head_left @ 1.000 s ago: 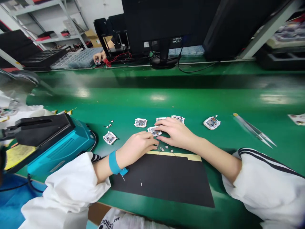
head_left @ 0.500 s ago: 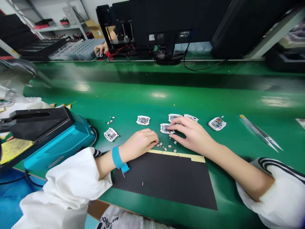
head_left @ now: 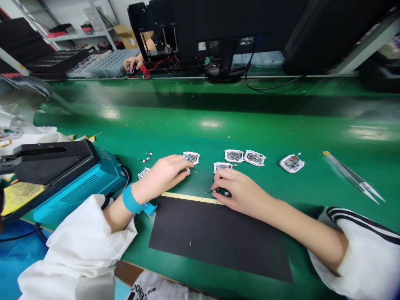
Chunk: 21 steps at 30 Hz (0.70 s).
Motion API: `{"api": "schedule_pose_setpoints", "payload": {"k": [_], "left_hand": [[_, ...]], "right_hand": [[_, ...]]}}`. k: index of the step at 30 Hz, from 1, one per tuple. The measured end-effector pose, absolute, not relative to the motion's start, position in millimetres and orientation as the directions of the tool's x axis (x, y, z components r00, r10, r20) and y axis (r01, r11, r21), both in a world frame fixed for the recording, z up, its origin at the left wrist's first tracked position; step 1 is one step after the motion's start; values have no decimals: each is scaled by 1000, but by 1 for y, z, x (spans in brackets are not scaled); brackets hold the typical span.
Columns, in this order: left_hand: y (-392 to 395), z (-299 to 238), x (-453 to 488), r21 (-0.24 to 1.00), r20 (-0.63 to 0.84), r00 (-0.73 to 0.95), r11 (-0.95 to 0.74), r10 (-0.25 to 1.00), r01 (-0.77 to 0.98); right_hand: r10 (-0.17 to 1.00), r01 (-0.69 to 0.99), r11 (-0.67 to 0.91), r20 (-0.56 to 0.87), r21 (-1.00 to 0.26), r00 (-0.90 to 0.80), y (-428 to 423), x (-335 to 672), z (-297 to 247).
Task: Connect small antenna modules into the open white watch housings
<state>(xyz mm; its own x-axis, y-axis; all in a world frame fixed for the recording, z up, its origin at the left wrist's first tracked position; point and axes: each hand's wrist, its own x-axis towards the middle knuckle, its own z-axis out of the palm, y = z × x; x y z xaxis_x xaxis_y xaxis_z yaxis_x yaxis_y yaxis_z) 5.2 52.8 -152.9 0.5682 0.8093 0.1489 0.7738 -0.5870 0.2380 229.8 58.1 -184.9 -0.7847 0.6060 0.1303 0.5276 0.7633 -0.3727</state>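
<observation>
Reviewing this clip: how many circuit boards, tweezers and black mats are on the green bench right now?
White-framed circuit boards: 6
Tweezers: 1
Black mat: 1
Total: 8
Tiny loose parts are too small to count, so they are left out.

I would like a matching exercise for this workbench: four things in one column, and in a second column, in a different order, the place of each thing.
Things:
1. Blue strap
2. Tweezers
3. Black mat
4. Right hand

Places:
A. On the green bench, right of the white modules
B. At the mat's top edge, just below a module
C. Around the left wrist
D. Flat on the bench, below the modules

Pairs: 1-C, 2-A, 3-D, 4-B
</observation>
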Motion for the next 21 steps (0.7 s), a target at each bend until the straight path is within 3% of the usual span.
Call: {"api": "schedule_pose_setpoints", "payload": {"k": [3,9,13,18,21], "left_hand": [[53,-137,-16,185,107,430,-442,897,878],[13,-135,-48,159,16,283,-282,959,946],[-14,-154,-48,83,28,200,-202,979,976],[-15,-167,-29,121,123,273,-288,954,950],[-1,-169,-10,141,94,376,-386,922,912]], "right_hand": [[623,546,758,151,-357,-767,65,232,-174],[569,551,823,212,-141,-795,91,231,-176],[562,542,827,185,-148,-806,108,245,-192],[636,613,771,224,-172,-738,109,265,-194],[651,618,759,272,-206,-709,98,256,-186]]}}
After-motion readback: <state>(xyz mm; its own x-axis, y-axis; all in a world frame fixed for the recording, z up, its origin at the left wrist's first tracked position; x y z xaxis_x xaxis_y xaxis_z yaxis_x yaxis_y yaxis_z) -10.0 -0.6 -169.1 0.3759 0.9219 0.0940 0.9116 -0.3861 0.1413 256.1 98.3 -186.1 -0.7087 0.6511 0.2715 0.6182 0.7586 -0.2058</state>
